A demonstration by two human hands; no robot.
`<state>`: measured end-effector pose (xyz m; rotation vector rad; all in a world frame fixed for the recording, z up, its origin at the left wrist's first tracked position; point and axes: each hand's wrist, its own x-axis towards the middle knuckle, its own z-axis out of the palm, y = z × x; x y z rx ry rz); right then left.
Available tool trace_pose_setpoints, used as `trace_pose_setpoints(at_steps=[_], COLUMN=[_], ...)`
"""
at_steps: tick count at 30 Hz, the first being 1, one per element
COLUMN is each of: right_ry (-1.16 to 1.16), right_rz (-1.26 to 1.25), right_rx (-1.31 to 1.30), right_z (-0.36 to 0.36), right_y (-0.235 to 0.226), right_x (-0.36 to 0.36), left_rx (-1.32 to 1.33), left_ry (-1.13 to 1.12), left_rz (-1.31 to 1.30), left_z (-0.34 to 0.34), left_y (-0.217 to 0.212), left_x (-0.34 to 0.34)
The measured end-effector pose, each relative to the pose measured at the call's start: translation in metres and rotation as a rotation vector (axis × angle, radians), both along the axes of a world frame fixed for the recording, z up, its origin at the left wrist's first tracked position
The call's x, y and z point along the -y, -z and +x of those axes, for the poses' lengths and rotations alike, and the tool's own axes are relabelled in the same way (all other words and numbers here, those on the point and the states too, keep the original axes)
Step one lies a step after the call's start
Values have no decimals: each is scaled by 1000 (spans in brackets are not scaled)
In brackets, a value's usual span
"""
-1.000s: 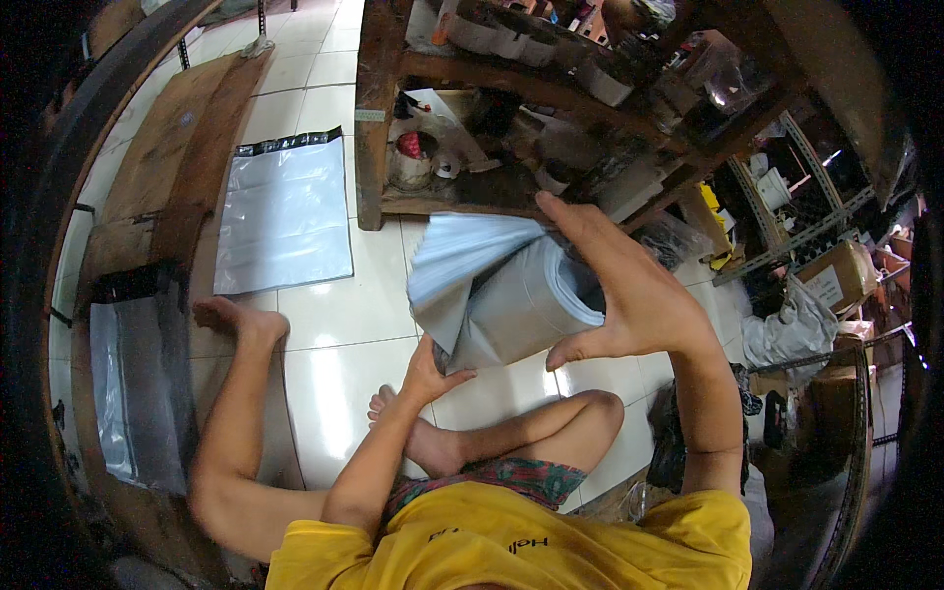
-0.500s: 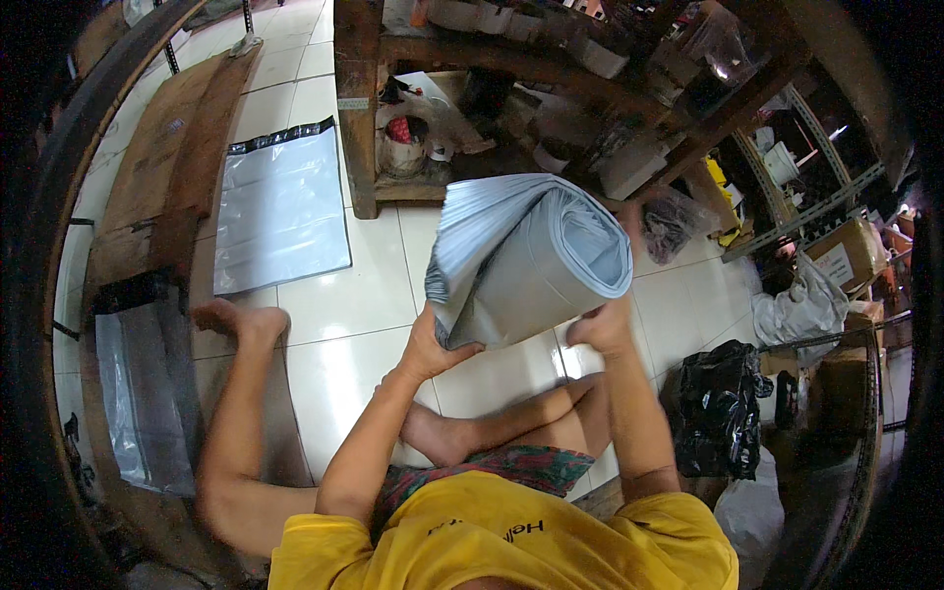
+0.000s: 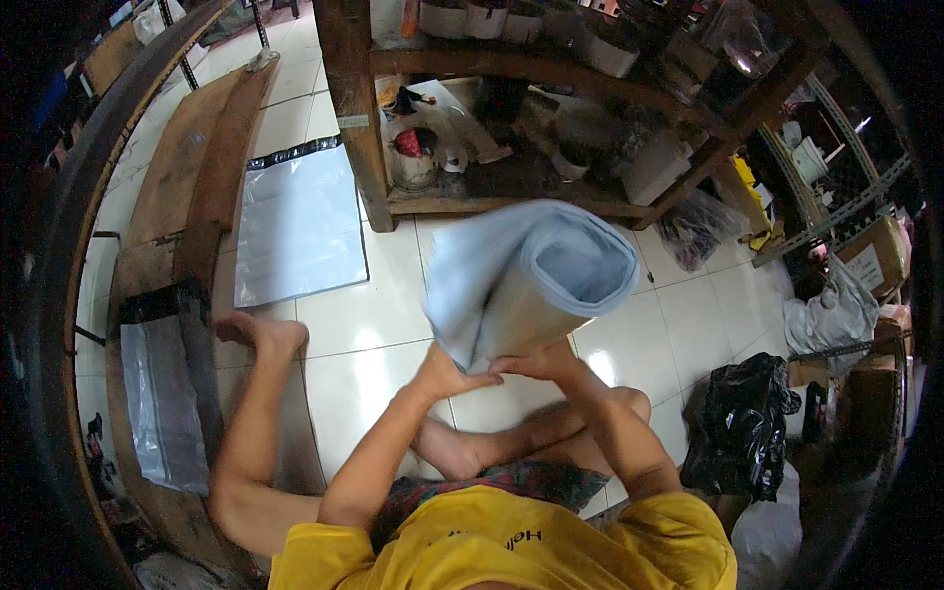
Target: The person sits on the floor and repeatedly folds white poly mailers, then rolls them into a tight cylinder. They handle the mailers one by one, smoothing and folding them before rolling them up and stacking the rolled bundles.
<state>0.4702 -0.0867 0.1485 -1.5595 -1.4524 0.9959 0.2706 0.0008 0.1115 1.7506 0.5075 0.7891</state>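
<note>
Left hand [image 3: 444, 372]: fingers gripping the roll's lower end
Right hand [image 3: 536, 366]: fingers clasping the same end, steadying it
Grey plastic roll [image 3: 531, 280]: tilted above the floor [image 3: 354, 324], blurred

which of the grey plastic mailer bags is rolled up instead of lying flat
The pale grey plastic mailer bundle held up by both hands, left hand and right hand, curls into an open tube. The other grey mailer bag lies flat on the white tiles.

Counted: one rolled grey bundle [image 3: 526, 280], two hands [image 3: 447, 376] [image 3: 539, 366] gripping it, one flat grey mailer [image 3: 300, 231] on the floor, one black bag [image 3: 739, 433], one wooden shelf [image 3: 492, 187].
</note>
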Motion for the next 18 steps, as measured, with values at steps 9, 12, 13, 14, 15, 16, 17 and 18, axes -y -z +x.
trace_pose_setpoints(at_steps=[9, 12, 13, 14, 15, 16, 17, 18], right_ry=[-266, -152, -111, -121, -127, -180, -233, -213], right_rz=[-97, -130, -112, -41, 28, 151, 275, 276], right_rx=[239, 202, 136, 162, 191, 313, 434, 443], right_z=[-12, -10, -11, -10, -10, -5, -1, -2], right_y=[-74, -73, -75, -72, -70, -57, -49, -48], right_x=[13, 10, 10, 10, 11, 10, 11, 10], left_rx=[-127, -93, -82, -86, -90, -107, -125, -144], left_ry=[95, 130, 136, 143, 154, 169, 188, 198], left_rz=[-208, -317, -342, -358, -375, -381, -378, -377], left_z=[-15, -15, -15, -16, -17, -17, -16, -18], left_y=[16, 1, -2, -4, -7, -9, -12, -12], left_x=[-6, -12, -13, -14, -14, -15, -17, -19])
